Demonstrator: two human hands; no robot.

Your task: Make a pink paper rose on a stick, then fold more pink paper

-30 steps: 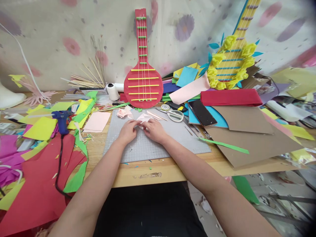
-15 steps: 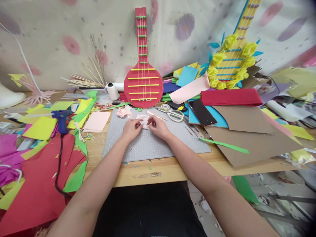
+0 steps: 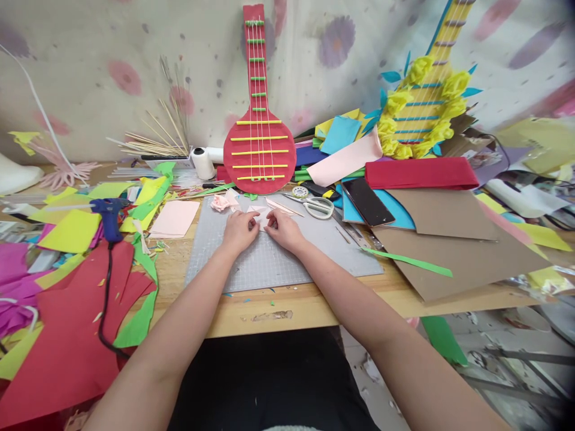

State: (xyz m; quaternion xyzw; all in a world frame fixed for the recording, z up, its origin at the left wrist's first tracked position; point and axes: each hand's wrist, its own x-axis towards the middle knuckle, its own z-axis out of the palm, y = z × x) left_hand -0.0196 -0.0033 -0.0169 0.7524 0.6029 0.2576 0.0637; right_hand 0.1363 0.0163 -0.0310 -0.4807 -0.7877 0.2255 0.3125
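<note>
A small piece of pale pink paper (image 3: 262,220) sits between my two hands over the grey cutting mat (image 3: 265,269). My left hand (image 3: 241,231) pinches its left side with curled fingers. On the other side my right hand (image 3: 284,231) also has its fingers closed at the paper's edge. The fingertips partly cover the paper, so its folds are hard to make out. Just beyond my left hand lies a crumpled pink paper flower (image 3: 220,203). Past my right hand are a thin wooden stick (image 3: 287,209) and white-handled scissors (image 3: 318,208).
A red paper lute (image 3: 259,149) stands behind the mat, and a yellow one with paper flowers (image 3: 420,114) leans at right. Pink sheets (image 3: 175,219) and a blue glue gun (image 3: 109,218) lie left. A phone (image 3: 367,202) and brown cardboard (image 3: 453,257) lie right.
Both hands stay at the pink paper, with slightly shifted fingers and the paper lying at a somewhat different angle. The whole view has tilted a little.
</note>
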